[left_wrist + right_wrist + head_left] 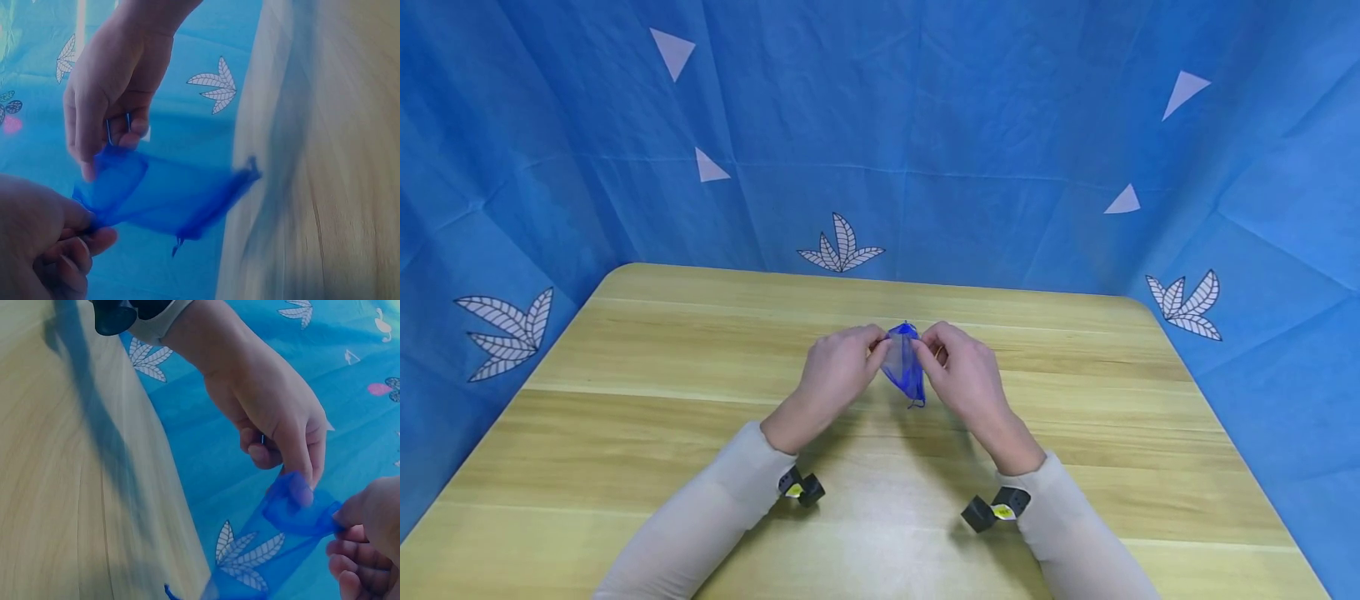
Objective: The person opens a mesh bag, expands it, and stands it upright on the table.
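Pouch [895, 367] of sheer blue fabric is pinched by fingertips [929, 358] of both left hand [837, 365] and right hand [967, 371], contents indistinct, far end cropped in the right wrist view

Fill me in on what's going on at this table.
A person is handling a small, sheer blue pouch with both hands, holding it up above the wooden table. The left hand pinches one side of it and the right hand pinches the other. A thin cord dangles from the pouch, untouched by the fingers. A blue patterned cloth hangs behind the table.
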Action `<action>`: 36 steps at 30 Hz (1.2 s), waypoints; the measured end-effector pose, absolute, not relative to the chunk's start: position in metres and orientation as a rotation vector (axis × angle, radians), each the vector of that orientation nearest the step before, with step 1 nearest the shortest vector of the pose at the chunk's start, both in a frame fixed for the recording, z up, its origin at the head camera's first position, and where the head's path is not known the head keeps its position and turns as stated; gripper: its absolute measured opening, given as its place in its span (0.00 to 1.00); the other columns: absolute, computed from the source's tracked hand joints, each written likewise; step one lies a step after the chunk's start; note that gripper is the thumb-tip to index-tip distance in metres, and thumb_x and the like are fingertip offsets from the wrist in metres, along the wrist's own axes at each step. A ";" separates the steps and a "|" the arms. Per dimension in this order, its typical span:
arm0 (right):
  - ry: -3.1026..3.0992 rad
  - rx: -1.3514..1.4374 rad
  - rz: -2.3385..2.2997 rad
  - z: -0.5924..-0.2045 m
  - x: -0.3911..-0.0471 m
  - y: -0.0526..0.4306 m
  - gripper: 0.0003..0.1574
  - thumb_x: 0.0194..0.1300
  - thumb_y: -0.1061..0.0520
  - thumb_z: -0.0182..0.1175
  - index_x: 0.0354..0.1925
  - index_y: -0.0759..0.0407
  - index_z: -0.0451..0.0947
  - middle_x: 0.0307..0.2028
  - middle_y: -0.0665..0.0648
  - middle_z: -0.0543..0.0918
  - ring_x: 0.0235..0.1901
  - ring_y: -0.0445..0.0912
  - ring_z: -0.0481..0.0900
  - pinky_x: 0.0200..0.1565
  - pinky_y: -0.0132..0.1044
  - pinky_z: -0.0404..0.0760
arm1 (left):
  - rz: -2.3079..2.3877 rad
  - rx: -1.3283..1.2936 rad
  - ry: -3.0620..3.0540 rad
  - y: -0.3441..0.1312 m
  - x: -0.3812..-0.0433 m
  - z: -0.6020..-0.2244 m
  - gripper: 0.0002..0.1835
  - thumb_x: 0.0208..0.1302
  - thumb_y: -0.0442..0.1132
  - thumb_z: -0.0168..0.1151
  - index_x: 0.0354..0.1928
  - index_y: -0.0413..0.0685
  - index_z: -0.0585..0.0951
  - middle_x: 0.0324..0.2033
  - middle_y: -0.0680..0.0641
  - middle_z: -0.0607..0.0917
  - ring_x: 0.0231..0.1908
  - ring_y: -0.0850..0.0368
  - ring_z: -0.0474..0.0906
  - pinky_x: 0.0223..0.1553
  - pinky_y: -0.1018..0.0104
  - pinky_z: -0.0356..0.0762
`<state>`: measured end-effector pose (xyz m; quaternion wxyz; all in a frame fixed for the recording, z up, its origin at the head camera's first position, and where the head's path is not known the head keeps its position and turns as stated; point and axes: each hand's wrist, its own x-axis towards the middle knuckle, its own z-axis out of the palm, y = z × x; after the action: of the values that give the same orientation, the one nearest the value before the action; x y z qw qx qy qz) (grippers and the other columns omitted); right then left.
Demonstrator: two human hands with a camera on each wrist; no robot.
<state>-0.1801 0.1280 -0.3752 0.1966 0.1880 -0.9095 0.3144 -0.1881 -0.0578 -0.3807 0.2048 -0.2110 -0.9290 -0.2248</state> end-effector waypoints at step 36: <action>-2.468 0.666 0.854 -0.377 -0.175 0.123 0.07 0.65 0.60 0.61 0.30 0.53 0.74 0.24 0.47 0.76 0.23 0.40 0.73 0.25 0.35 0.72 | -0.497 -0.633 -2.359 -0.062 -0.193 -0.385 0.07 0.61 0.37 0.62 0.41 0.45 0.82 0.31 0.49 0.85 0.26 0.56 0.77 0.19 0.67 0.72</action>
<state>-0.1748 0.1235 -0.3770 0.2213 0.2410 -0.8930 0.3090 -0.1930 -0.0622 -0.3845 0.3187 -0.2408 -0.8971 -0.1888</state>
